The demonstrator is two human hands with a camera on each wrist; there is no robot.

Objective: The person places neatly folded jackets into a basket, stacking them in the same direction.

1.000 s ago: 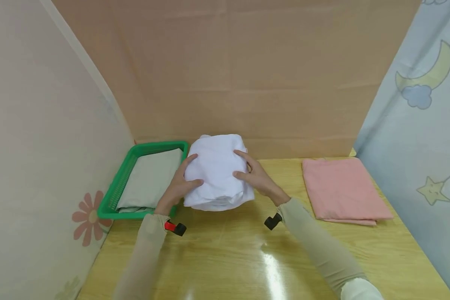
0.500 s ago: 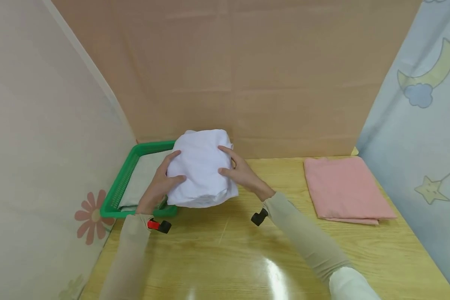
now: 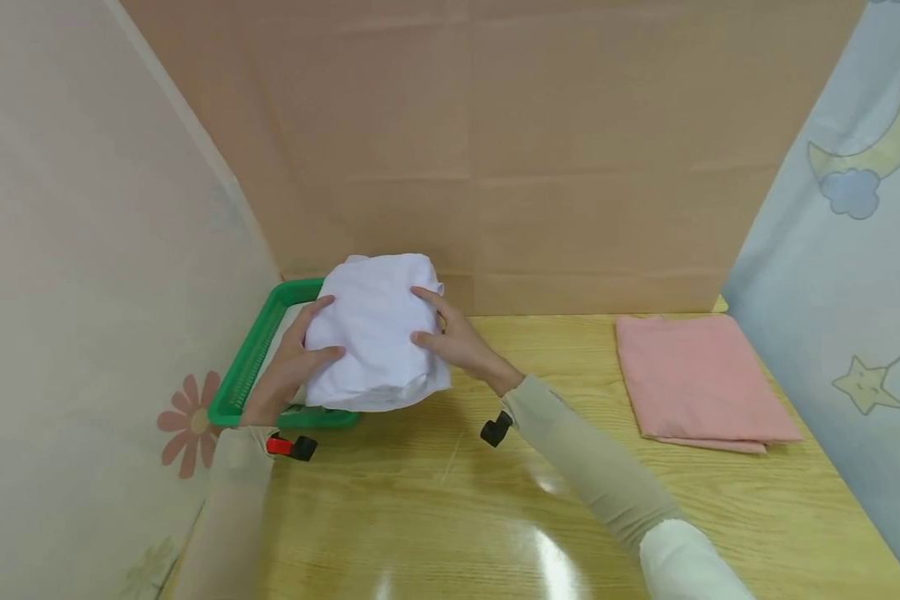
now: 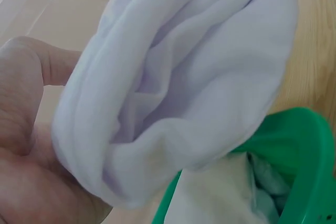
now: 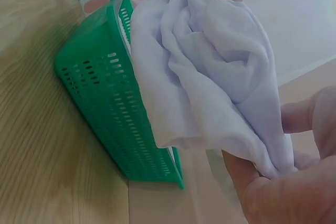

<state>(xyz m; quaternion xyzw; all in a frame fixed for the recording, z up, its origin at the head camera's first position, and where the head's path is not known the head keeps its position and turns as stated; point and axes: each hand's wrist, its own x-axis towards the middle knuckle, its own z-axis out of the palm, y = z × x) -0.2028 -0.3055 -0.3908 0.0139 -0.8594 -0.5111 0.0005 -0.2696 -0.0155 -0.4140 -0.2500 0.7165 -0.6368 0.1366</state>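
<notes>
A folded white cloth [image 3: 375,329] is held up between both hands, partly over the green basket [image 3: 234,392]. My left hand [image 3: 288,358] grips its left side, thumb on top. On the opposite side my right hand [image 3: 461,340] grips it, thumb and a finger on the upper face. The left wrist view shows the cloth's loose inner folds [image 4: 173,77] above the basket. Inside the basket lies a pale grey-green folded cloth [image 4: 212,190], mostly hidden by the white one in the head view. From the right wrist, the perforated basket wall [image 5: 113,98] shows beneath the white cloth.
A folded pink cloth [image 3: 705,379] lies at the right of the wooden table [image 3: 435,500]. A brown sheet [image 3: 495,150] hangs behind the table. Patterned walls stand on the left [image 3: 105,250] and right [image 3: 862,275], close to the table's sides.
Both hands have carried the white cloth leftward, from beside the basket to over its right part. It now covers most of the grey-green cloth in the head view. The pink cloth has stayed put.
</notes>
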